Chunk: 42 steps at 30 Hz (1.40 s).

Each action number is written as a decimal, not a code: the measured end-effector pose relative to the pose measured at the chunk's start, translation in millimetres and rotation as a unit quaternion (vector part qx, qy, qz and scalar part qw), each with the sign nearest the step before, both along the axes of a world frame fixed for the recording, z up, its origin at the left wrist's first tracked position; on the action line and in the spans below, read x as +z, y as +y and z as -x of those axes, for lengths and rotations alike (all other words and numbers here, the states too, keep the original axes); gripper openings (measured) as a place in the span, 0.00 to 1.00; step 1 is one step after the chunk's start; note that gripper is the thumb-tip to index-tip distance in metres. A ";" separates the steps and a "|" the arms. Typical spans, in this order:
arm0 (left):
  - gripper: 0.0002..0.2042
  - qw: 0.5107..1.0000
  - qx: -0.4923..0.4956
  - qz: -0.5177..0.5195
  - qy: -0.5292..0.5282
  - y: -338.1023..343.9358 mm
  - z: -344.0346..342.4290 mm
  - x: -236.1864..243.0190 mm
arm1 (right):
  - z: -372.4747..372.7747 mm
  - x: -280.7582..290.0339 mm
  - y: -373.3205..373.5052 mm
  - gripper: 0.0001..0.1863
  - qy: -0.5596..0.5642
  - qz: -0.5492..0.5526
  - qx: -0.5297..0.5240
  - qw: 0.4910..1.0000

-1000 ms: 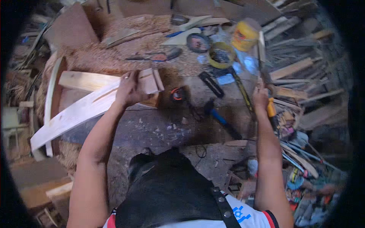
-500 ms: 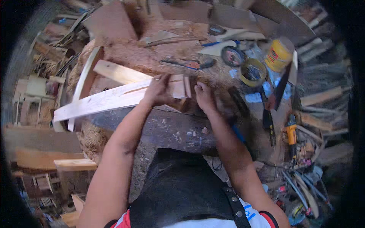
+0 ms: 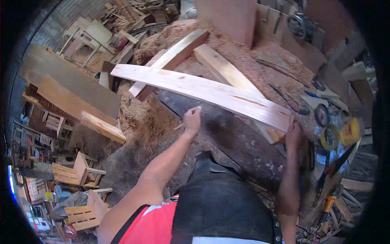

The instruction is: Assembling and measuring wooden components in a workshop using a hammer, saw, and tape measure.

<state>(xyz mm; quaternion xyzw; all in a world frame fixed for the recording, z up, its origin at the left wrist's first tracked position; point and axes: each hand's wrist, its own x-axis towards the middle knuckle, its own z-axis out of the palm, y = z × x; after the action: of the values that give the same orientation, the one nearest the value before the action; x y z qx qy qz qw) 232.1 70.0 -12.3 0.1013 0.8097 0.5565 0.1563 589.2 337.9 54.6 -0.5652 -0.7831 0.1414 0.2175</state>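
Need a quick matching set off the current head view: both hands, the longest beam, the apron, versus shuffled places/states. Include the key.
Column 1
1. Left hand
2. Right hand
3. Longest beam
4. Apron

Column 2
A. Black, on the person's front
B. Crossing over two other timbers
C. Fingers curled, apart from the wood
D. At the right end of a beam

Pairs: 1-C, 2-D, 3-B, 4-A
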 end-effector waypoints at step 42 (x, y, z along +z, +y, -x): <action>0.39 0.961 0.012 0.234 0.147 -128.3 148.3 -0.2 | 133.9 60.2 -123.8 0.36 -0.208 0.249 0.196 0.925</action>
<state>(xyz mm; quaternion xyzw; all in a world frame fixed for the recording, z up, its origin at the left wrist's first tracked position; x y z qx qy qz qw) 83.8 -58.3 -12.5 0.1330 0.9325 0.3322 0.0479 455.4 214.1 114.9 -0.4530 -0.8456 0.2507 -0.1300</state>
